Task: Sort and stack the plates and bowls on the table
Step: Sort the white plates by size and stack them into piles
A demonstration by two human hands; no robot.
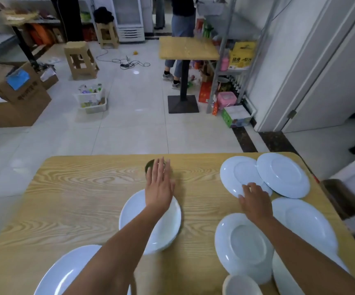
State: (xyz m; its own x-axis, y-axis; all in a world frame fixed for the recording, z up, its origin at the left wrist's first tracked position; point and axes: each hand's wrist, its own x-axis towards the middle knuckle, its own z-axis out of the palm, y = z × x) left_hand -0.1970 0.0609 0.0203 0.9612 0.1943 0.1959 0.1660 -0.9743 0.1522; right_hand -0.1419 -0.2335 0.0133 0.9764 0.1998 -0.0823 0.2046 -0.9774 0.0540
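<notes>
My left hand (159, 184) is stretched flat, fingers apart, over a small dark bowl (149, 165) near the table's far edge; its wrist crosses a white plate stack (163, 233). My right hand (254, 201) rests with curled fingertips on the near rim of an upside-down white plate (241, 175). A second upturned plate (283, 174) overlaps that one at the far right. More white plates lie at right (306, 220), near centre-right (243, 245) and bottom left (65, 271). A small white bowl (241, 285) sits at the bottom edge.
The wooden table (76, 199) has bare wood on its left half. Beyond it lie tiled floor, cardboard boxes (17, 96), stools (80, 60), a small pedestal table (187, 50) with a person standing behind it, and a cluttered metal shelf (234, 60).
</notes>
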